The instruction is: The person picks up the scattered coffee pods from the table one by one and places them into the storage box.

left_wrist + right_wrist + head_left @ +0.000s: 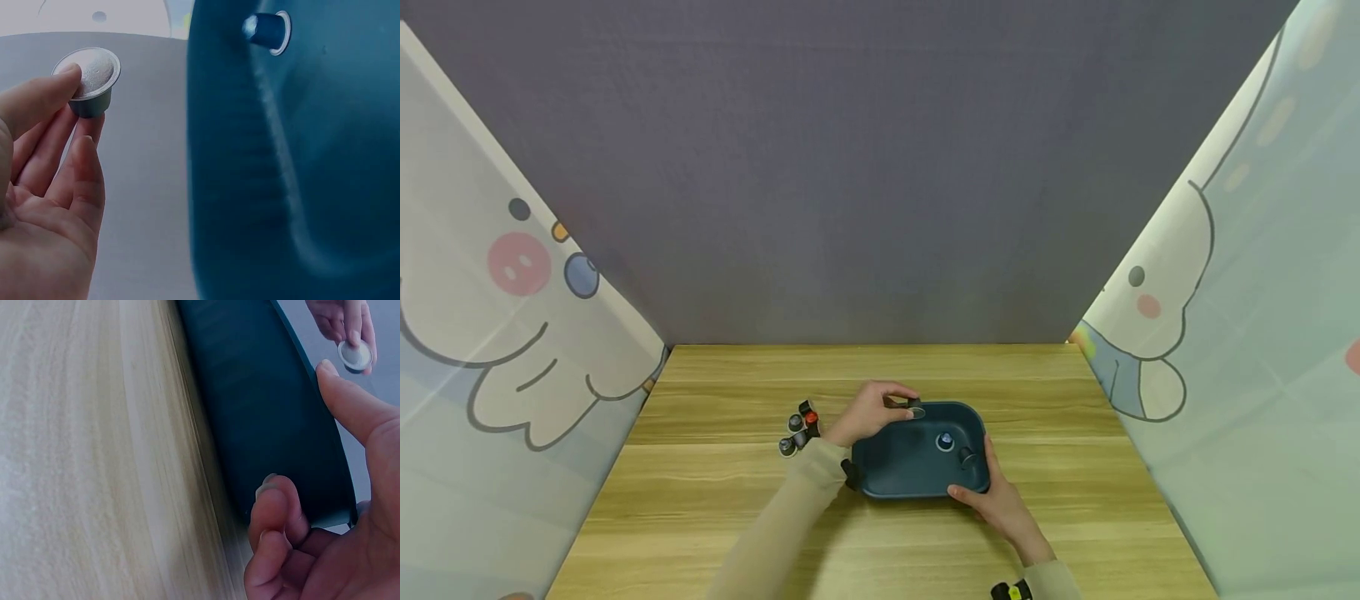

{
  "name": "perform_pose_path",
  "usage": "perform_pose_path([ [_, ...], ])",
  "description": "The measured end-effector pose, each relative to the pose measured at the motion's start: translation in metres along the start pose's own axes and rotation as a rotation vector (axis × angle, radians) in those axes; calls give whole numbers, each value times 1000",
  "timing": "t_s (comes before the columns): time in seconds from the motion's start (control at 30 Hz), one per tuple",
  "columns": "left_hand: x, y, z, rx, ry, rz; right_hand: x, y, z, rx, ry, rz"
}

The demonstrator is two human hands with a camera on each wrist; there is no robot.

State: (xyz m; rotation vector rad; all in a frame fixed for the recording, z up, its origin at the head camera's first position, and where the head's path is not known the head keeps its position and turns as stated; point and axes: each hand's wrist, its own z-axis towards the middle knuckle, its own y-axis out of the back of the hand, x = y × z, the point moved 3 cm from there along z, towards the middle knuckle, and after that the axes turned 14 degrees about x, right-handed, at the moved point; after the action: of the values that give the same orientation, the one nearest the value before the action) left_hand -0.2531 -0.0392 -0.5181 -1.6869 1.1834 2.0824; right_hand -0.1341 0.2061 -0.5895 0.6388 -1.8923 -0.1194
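Observation:
Between thumb and fingertips, my left hand [868, 410] pinches a dark coffee capsule [90, 107], its silver foil lid facing the thumb. The capsule is at the far rim of a dark teal tray [895, 468] in the head view. My right hand [1003, 504] grips the near right corner of that tray, thumb at the rim and other fingers [275, 509] curled by the outer wall. Inside the tray, toward its right, are a blue capsule [945, 442] and a dark capsule [967, 457] lying on its side.
Left of the tray, beside the left forearm, several dark capsules [795, 423] and a red capsule [812, 417] cluster on the wooden table [700, 467]. A grey panel [872, 183] rises behind the table, with cartoon-printed walls [1262, 333] at both sides.

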Motion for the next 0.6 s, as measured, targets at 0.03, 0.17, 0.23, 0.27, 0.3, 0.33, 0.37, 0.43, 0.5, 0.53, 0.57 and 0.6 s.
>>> perform_pose_path([
  [0.03,1,-3,2,9,1,1,0,0,0,1,0,3],
  [0.17,6,-14,11,53,27,-14,1,0,-1,2,-2,1],
  [0.23,6,-19,14,75,46,-33,1,0,0,4,-3,4],
  [0.27,7,-21,16,84,57,-39,1,1,0,6,-4,4],
  [0.3,6,-23,17,93,61,-43,1,1,0,7,-6,3],
  [0.33,5,-24,19,99,69,-41,1,1,0,7,-6,1],
  [0.37,5,-25,20,105,74,-31,1,1,0,8,-5,1],
  [0.43,5,-28,23,116,75,-11,0,1,1,9,-6,-9],
  [0.5,7,-30,26,125,73,20,-1,1,1,12,-8,-10],
  [0.53,8,-31,28,128,70,39,-1,1,1,13,-7,-6],
  [0.57,9,-32,29,133,71,54,-2,1,1,14,-8,-5],
  [0.6,10,-32,30,137,73,64,-3,1,2,16,-4,-8],
])
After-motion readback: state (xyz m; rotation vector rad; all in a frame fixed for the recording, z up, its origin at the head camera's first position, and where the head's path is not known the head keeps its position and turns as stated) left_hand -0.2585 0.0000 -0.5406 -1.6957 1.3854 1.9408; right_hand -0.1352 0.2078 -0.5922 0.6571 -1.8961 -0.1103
